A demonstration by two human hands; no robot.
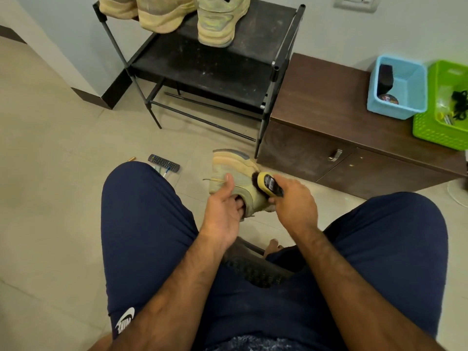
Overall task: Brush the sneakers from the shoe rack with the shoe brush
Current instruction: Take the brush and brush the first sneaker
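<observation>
The left hand [222, 206], just left of the frame's centre, grips a tan sneaker [235, 168]. Its fingers are tucked into the shoe's opening and hidden there; only the thumb shows, pressed on the outside by the laces. The right hand [295, 201], just right of centre, is curled round the yellow back of the shoe brush [267, 184]. The dark bristles lie against the sneaker's side near the collar. The two hands cover the near end of the sneaker, and its far end points up the frame. Whether it touches the tiled floor cannot be told.

Below the hands, between thighs in dark blue shorts [141, 224], a black seat [253, 264] shows only in part, and the toes of a bare foot [272, 245] peek out beside it.

A black shoe rack [276, 69] stands at upper middle. Three more sneakers [217, 24] sit on its top shelf, all cut off by the frame's top edge.

To the right of the rack, a brown cabinet [324, 102] carries two baskets side by side. The blue basket [410, 97] holds a dark block leaning on its left wall and a round tin whose label is too small to read. The green basket [430, 130], cut by the right edge, holds a black tangle and some small yellowish bits that are hard to make out.

On the floor left of centre lies a remote [163, 162], partly hidden behind the knee, with a small golden cylinder [131, 159] near it.
</observation>
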